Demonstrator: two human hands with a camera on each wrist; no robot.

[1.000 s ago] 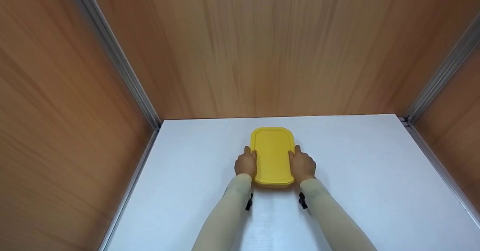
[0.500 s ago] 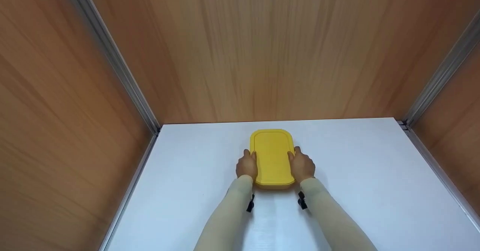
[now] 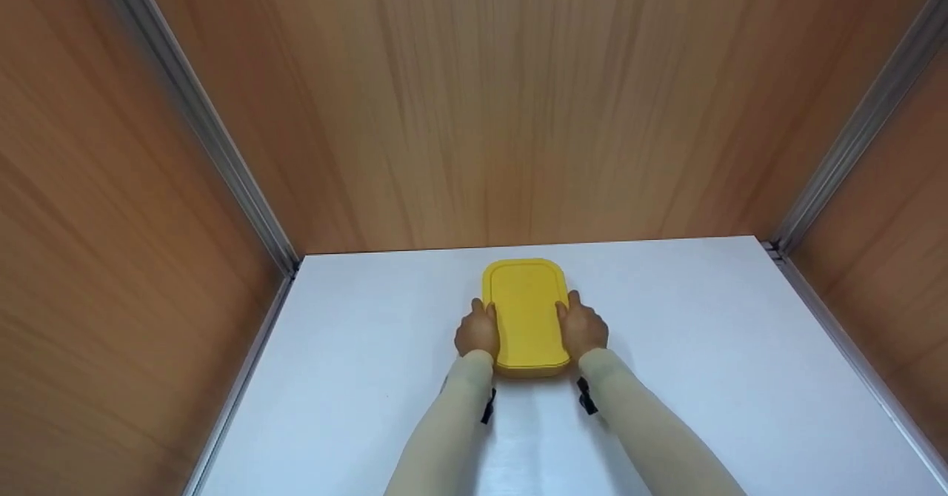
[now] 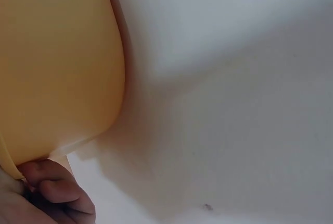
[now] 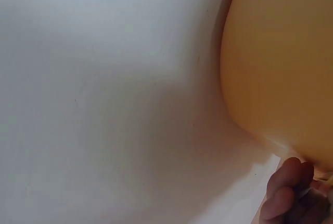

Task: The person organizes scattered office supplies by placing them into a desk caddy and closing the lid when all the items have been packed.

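White bench (image 3: pixel 355 377) carries our yellow lidded box (image 3: pixel 526 314), long axis pointing away, left hand (image 3: pixel 475 332) and right hand (image 3: pixel 583 327) each clasping a long side, equally near.

Left hand (image 3: pixel 476 331), right hand (image 3: pixel 583 328); fingers curled

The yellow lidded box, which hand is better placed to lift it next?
Neither alone. The left hand and right hand grip opposite long sides of the yellow box evenly, so a two-handed lift looks likeliest.
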